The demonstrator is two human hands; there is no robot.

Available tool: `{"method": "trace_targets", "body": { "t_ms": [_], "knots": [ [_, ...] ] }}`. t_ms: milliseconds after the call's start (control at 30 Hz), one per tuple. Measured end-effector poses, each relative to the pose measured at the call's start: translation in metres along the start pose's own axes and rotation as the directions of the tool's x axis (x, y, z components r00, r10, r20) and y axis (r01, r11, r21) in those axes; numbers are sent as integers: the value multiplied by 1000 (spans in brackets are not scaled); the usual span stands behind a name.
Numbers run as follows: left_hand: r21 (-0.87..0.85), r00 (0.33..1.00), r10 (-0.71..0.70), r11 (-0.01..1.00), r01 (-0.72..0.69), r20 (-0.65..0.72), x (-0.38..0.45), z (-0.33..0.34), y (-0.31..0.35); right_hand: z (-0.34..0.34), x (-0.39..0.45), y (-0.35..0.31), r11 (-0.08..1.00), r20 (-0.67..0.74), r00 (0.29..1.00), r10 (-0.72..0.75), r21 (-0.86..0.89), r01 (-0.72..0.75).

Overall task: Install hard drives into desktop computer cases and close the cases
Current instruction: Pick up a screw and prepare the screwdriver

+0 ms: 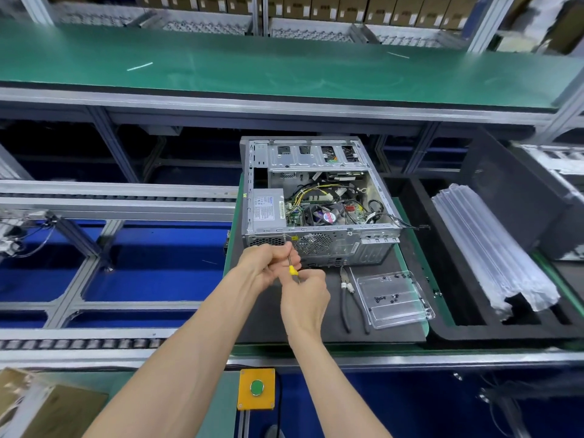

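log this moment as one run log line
case: open, side panel off | left hand + right hand: both grip yellow-handled screwdriver at case rear | pliers, clear screw tray: on mat, untouched

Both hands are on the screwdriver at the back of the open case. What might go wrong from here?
1. The left hand and right hand both grip the thin screwdriver; a slip could jab the computer case rear panel.
2. Loose cables trail over the case's right edge and could get pinched at closing.
3. Small screws lie in the clear tray beside the pliers; a bump might scatter them.
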State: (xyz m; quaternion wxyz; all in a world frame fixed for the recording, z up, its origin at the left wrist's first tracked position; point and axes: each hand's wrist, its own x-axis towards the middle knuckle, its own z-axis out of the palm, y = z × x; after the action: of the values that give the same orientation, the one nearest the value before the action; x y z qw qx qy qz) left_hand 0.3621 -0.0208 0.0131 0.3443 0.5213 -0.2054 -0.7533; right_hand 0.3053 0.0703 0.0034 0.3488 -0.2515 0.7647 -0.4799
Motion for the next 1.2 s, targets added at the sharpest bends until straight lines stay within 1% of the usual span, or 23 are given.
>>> {"method": "trace_targets", "body": {
  "t_ms": [100,167,200,267,300,333,400,433,467,533,567,600,667,767,833,867,900,967,1000,1033,1067,1133,1200],
  "knots": [
    [27,999,14,1000,-13,-30,3,1,-2,-1,1,6,970,-48,991,-126,-213,113],
    [34,999,27,999,-26,-38,4,-2,-2,1,1,8,942,-21,989,-144,-310,131],
    [40,999,34,999,-33,-41,5,-3,-3,2,1,8,959,-4,994,-107,-265,102],
    [46,998,52,998,-50,-29,5,-6,-5,5,1,5,995,67,995,80,48,-83],
    [44,998,56,997,-56,-4,5,-8,-6,7,2,3,943,147,970,195,245,-226],
    [39,998,54,998,-55,37,4,-11,-8,9,2,0,830,244,926,288,419,-369],
    [37,991,38,998,-43,129,0,-15,-8,11,3,-2,569,395,838,377,615,-546],
    [40,989,29,999,-35,142,0,-16,-8,10,4,-3,520,417,821,390,636,-570],
    [40,992,24,999,-29,122,0,-16,-7,10,4,-3,554,396,832,389,621,-555],
    [27,999,21,999,-22,39,0,-12,-3,5,2,-3,825,219,922,319,414,-384],
    [16,1000,18,1000,-18,17,-1,-9,-2,3,0,-3,944,109,970,219,226,-239],
    [13,1000,16,1000,-16,9,-2,-7,-2,2,-2,-1,996,34,996,83,41,-84],
    [34,1000,25,999,-25,-5,-2,-4,-3,2,-5,4,978,-38,992,-118,-178,110],
    [59,997,62,996,-60,-34,1,-5,-7,5,-3,11,924,-56,982,-181,-352,150],
    [62,995,86,995,-84,-45,3,-6,-9,6,-1,10,976,-19,996,-90,-202,84],
    [65,994,101,993,-98,-49,3,-7,-10,6,0,9,1000,18,1000,13,-14,-13],
    [68,992,116,991,-113,-50,3,-8,-11,6,2,8,968,90,987,136,198,-152],
    [67,989,137,989,-134,-49,3,-10,-15,6,4,4,703,315,891,328,549,-453],
    [56,989,141,989,-138,-53,2,-11,-16,7,5,3,554,403,836,372,626,-549],
    [49,988,143,989,-140,-58,2,-12,-17,9,6,3,473,447,806,389,653,-591],
    [54,987,148,988,-144,-64,3,-13,-18,10,5,3,457,456,799,392,657,-599],
    [76,983,167,984,-162,-71,4,-13,-18,10,2,3,624,340,860,380,592,-510],
    [69,981,180,982,-176,-69,7,-11,-18,7,1,4,909,102,966,236,328,-257]
  ]
}}
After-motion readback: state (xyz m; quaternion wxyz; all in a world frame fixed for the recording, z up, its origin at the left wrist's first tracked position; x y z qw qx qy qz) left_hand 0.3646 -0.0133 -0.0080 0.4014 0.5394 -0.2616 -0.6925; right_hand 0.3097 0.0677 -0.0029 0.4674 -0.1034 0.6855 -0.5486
